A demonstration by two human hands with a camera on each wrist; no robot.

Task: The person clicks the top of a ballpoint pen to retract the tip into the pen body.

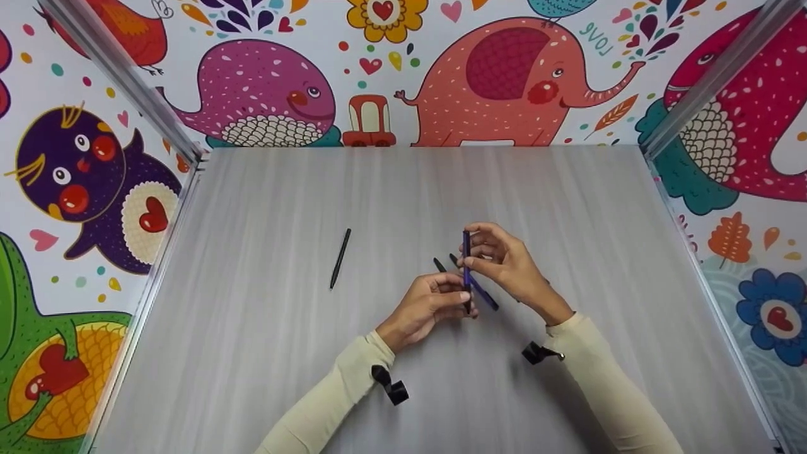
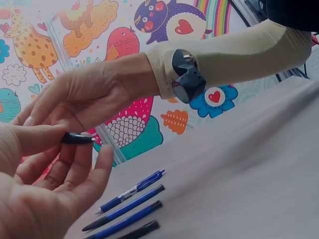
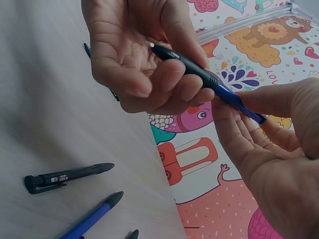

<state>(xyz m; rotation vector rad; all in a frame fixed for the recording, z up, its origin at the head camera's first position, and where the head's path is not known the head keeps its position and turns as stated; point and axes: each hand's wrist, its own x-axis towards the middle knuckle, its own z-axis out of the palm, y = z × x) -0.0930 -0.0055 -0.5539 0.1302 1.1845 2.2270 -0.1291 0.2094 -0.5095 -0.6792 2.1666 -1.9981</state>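
Both hands hold one blue pen [image 1: 466, 249] with a black grip section, lengthwise between them over the table. My left hand [image 1: 432, 307] pinches its black lower end between thumb and fingers. Higher up, my right hand [image 1: 510, 265] grips the blue barrel with thumb and fingertips. In the right wrist view the pen's black grip [image 3: 192, 68] passes through the left fingers, its pale point showing. The left wrist view shows only the dark tip end [image 2: 77, 138] past the thumb. Beneath the hands lie more pens, among them a blue one [image 1: 485, 294], partly hidden.
A black pen [image 1: 340, 258] lies apart, left of the hands. From the left wrist, a row shows: a blue clicker pen with a clear section [image 2: 132, 191], blue pens with black ends [image 2: 124, 207] and a black pen [image 2: 142, 230]. Printed walls with metal rails [image 1: 135, 94] border the table.
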